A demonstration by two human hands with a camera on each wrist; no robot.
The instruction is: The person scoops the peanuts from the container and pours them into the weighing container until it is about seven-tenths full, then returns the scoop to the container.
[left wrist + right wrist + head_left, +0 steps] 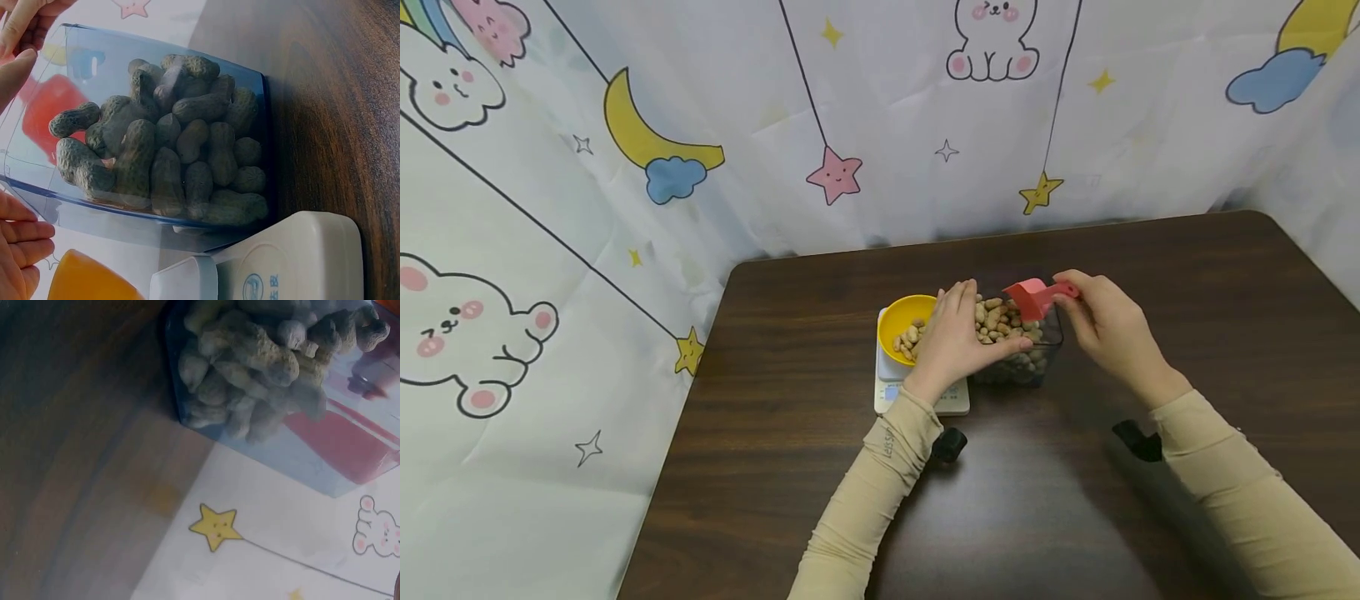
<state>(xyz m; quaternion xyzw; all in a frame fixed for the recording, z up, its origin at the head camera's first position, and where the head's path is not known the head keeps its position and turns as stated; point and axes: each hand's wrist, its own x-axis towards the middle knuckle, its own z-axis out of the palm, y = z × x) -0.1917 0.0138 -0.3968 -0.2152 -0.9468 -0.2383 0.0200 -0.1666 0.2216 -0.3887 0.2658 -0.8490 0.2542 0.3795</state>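
A pink-red scoop (1030,298) is pinched by its short handle in my right hand (1108,325). Its bowl dips over the rim of a clear plastic box (250,81) filled with unshelled peanuts (995,318). My left hand (955,346) spans the box's left side, thumb stretched toward the front rim and fingers straight near the back. Left of the box, a yellow bowl (895,315) holding some peanuts sits on a white kitchen scale (953,402). My left hand hides the bowl's right part. Through the box wall, the right wrist view shows the scoop (350,444) beside the nuts.
All of this stands on a dark wooden table (775,350), toward its far edge. A white curtain (895,108) with cartoon bears, stars and moons hangs behind and to the left. Black wrist devices (949,445) show under both sleeves.
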